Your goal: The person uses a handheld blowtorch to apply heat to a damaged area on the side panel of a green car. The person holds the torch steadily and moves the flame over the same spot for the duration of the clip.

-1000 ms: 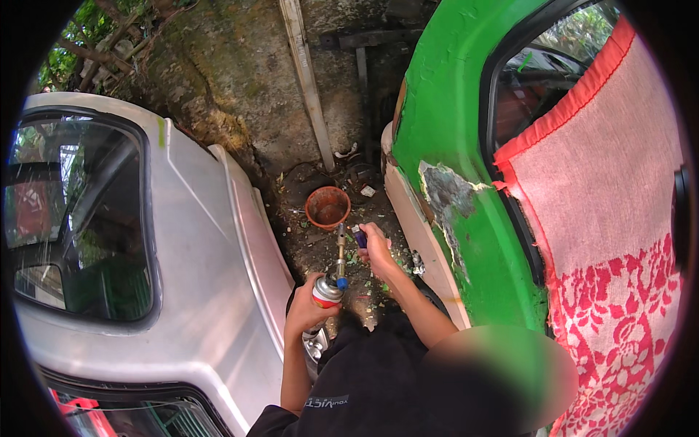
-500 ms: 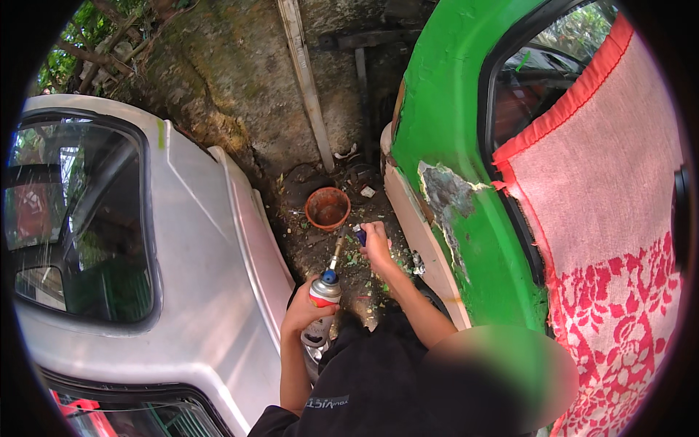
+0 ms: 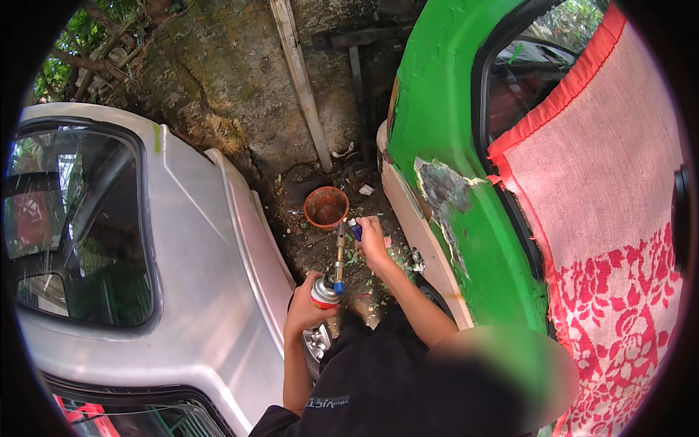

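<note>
My left hand (image 3: pixel 304 309) is wrapped round the gas canister of a blowtorch (image 3: pixel 325 293), which has a blue knob and a long brass-coloured nozzle (image 3: pixel 341 247). The nozzle points away from me toward the brown pot. In my right hand (image 3: pixel 373 244) is a small dark blue lighter (image 3: pixel 355 227) with a metal top, close beside the nozzle's tip. A tiny bright spot shows at the tip; whether it is a flame I cannot tell. The right fingers are closed round the lighter.
A round brown pot (image 3: pixel 326 208) stands on the littered ground just beyond the nozzle. To the left is a silver car (image 3: pixel 204 291); to the right, a green car body (image 3: pixel 444 109) with peeled paint and a pink patterned cloth (image 3: pixel 597 204). A wooden post (image 3: pixel 302 87) leans at the back wall.
The blowtorch has tilted and turned, so its brass nozzle now shows at full length. Its tip and the lighter have come close together, and my right hand has shifted slightly up and left.
</note>
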A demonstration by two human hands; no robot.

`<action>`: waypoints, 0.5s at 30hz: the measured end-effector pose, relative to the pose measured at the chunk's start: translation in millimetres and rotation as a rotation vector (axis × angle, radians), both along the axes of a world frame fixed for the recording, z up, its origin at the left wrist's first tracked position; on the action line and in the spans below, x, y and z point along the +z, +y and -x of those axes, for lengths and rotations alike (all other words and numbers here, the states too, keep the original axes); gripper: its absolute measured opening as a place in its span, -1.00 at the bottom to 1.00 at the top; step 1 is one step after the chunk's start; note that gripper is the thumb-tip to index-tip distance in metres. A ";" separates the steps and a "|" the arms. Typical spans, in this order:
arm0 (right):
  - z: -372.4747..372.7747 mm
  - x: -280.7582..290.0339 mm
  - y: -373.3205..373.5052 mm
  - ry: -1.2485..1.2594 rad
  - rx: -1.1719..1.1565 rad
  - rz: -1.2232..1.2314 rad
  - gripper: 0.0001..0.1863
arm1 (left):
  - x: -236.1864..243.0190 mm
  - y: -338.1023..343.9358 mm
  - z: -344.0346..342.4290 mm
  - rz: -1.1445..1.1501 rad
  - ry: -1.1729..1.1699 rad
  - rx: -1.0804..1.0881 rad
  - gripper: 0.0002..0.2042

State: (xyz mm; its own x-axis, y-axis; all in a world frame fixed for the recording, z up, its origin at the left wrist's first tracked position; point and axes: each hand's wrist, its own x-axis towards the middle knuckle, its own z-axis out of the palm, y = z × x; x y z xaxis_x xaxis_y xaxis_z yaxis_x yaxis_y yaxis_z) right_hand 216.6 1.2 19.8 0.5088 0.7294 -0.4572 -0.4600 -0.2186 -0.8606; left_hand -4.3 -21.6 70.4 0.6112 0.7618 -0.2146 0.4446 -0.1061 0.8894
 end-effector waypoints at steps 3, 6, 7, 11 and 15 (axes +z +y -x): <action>1.5 5.8 1.7 0.024 -0.008 -0.047 -0.75 | 2.2 -2.4 -1.3 -0.009 -0.025 0.006 -0.37; 4.7 6.3 0.6 -0.003 -0.005 -0.070 -0.78 | -8.0 -0.5 2.5 0.010 -0.061 0.010 -0.37; 5.0 5.6 0.6 -0.020 -0.003 -0.076 -0.79 | -6.5 -0.6 1.8 0.011 -0.055 0.009 -0.37; 4.0 5.5 -0.9 0.001 -0.007 -0.084 -0.79 | -2.8 0.2 -0.3 0.016 -0.051 0.008 -0.37; 5.2 12.2 -1.6 0.018 -0.004 -0.083 -0.79 | -11.4 0.8 2.5 -0.043 -0.065 0.020 -0.33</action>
State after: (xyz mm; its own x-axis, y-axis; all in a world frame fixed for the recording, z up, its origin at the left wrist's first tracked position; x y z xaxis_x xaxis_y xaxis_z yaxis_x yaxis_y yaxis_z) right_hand 211.4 -0.4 31.9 0.5037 0.7635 -0.4043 -0.4766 -0.1447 -0.8671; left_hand -6.8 -20.8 59.0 0.6070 0.7818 -0.1422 0.3886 -0.1359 0.9113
